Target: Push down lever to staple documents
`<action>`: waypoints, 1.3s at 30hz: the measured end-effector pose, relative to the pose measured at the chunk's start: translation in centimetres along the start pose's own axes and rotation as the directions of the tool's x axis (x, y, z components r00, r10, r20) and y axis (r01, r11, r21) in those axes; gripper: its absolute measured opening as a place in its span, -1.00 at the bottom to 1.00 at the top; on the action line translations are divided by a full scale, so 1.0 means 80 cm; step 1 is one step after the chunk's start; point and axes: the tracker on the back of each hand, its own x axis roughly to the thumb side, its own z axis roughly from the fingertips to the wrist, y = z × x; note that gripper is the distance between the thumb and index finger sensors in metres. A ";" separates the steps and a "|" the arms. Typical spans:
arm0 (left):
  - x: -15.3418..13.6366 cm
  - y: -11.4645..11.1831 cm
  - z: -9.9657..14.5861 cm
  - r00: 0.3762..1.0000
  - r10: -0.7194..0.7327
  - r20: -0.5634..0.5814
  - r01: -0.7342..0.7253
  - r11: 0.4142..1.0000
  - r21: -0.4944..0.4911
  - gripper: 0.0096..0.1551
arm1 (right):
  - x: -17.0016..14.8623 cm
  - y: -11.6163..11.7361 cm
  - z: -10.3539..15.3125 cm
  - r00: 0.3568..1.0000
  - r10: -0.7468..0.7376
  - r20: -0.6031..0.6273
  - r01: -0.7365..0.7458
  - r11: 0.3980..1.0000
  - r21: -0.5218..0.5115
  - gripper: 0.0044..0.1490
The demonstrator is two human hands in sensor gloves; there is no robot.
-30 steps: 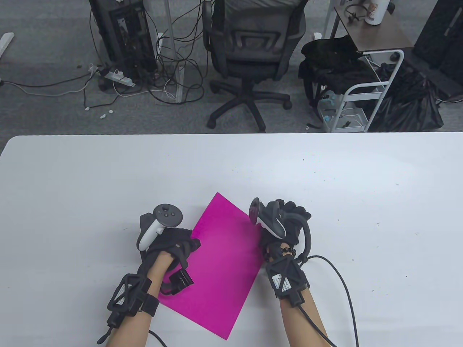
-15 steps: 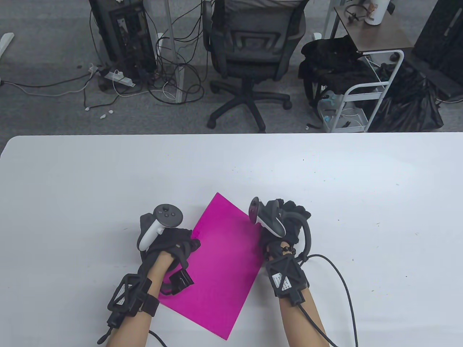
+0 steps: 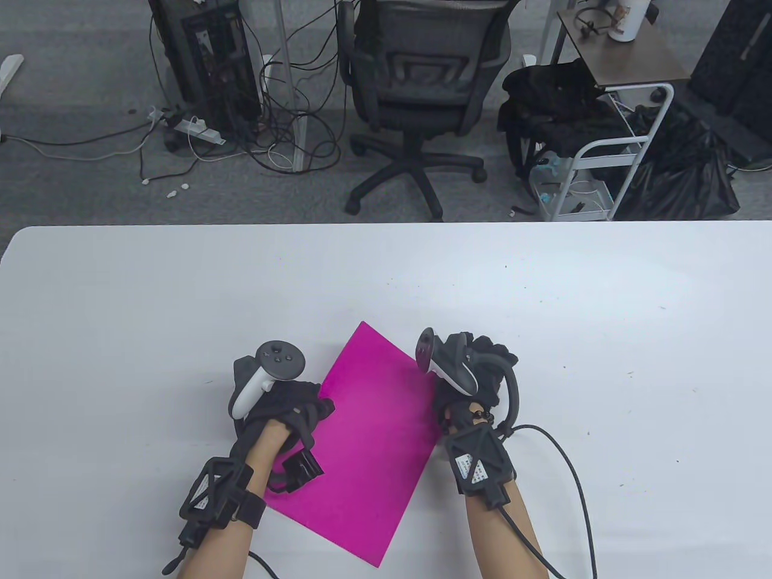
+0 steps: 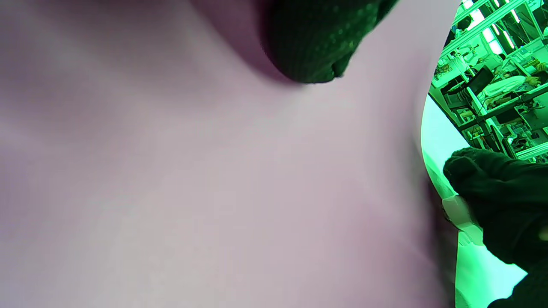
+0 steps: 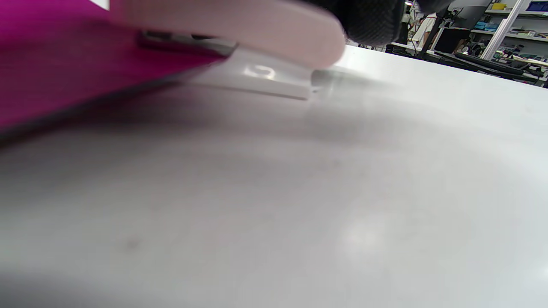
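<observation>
A magenta sheet of paper (image 3: 368, 434) lies tilted on the white table (image 3: 151, 313). My left hand (image 3: 289, 410) rests on the sheet's left edge; in the left wrist view a gloved fingertip (image 4: 312, 47) touches the paper (image 4: 192, 171). My right hand (image 3: 476, 368) sits at the sheet's right edge and hides the stapler in the table view. In the right wrist view the white stapler (image 5: 239, 30) has the paper's edge (image 5: 64, 64) between its arm and base, with my gloved fingers on top of it. The stapler also shows in the left wrist view (image 4: 460, 214) under my right hand (image 4: 501, 201).
A black cable (image 3: 567, 464) runs from my right wrist across the table to the near edge. An office chair (image 3: 422, 90), a cart (image 3: 609, 151) and floor cables lie beyond the table's far edge.
</observation>
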 end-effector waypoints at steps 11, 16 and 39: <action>-0.001 -0.001 -0.001 1.000 -0.001 0.000 0.001 1.000 0.004 -0.59 | -0.002 -0.001 0.000 0.999 -0.033 0.001 0.033 0.999 0.002 -0.09; -0.001 -0.001 -0.001 1.000 -0.001 0.001 0.001 1.000 0.003 -0.59 | -0.005 -0.004 -0.001 0.999 -0.033 0.003 0.033 0.999 0.006 -0.08; -0.009 0.006 0.004 0.998 0.041 0.037 -0.041 0.999 -0.010 -0.59 | -0.018 -0.009 -0.001 0.997 -0.063 0.040 0.064 0.998 -0.029 -0.09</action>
